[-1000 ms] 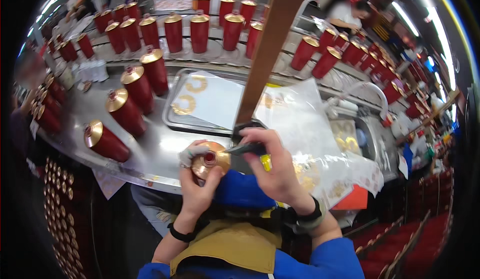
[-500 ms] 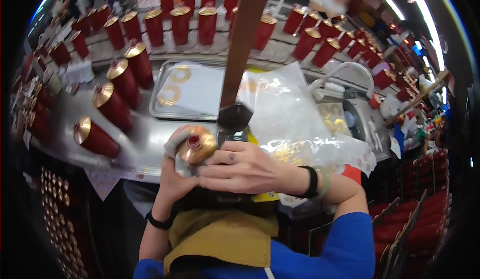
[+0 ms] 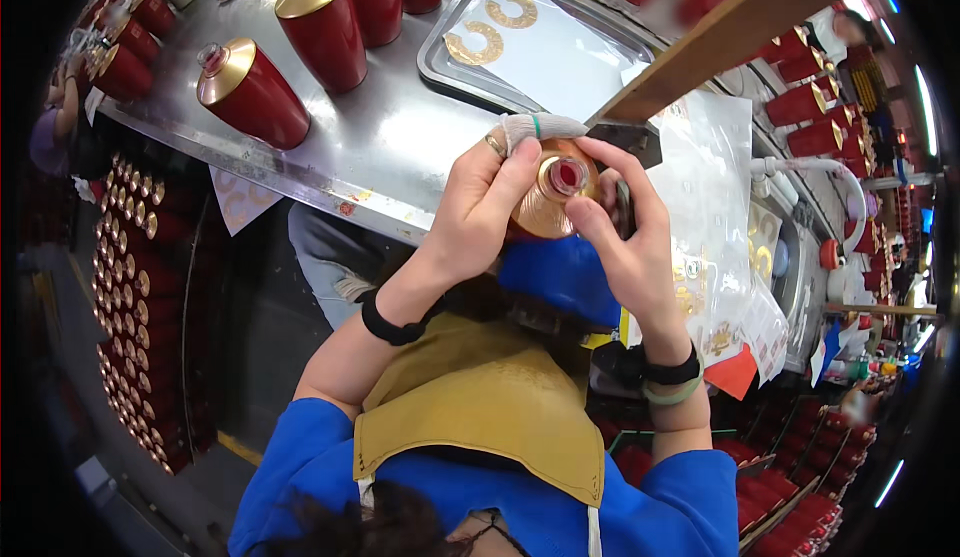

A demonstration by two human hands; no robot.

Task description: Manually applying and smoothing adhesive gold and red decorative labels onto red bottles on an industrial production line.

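Note:
Between my two hands is a dark red bottle with a gold shoulder (image 3: pixel 540 211) and a clear glass neck, its mouth facing up at me. My left hand (image 3: pixel 480 192) wraps its left side, thumb near the neck. A pale cloth cover with a green stripe sits on one or more of its fingers. On the right side my right hand (image 3: pixel 640 232) grips the shoulder, its thumb beside the neck and its fingers curled round the far edge. Most of the bottle's red body is hidden by the hands and the shoulder.
Several red bottles (image 3: pixel 255 102) stand on the steel table (image 3: pixel 400 127), left of a metal tray (image 3: pixel 428 60) with gold horseshoe-shaped pieces (image 3: pixel 473 44) on a white sheet. A wooden post (image 3: pixel 710 42) slants across the right. Clear plastic sheets (image 3: pixel 705 177) lie beyond it. Racked bottles (image 3: pixel 130 287) fill the lower left.
My view has turned, so the table now slants down to the right. My right hand has shifted from across the bottle's front to its right side. The bottle stays between both hands.

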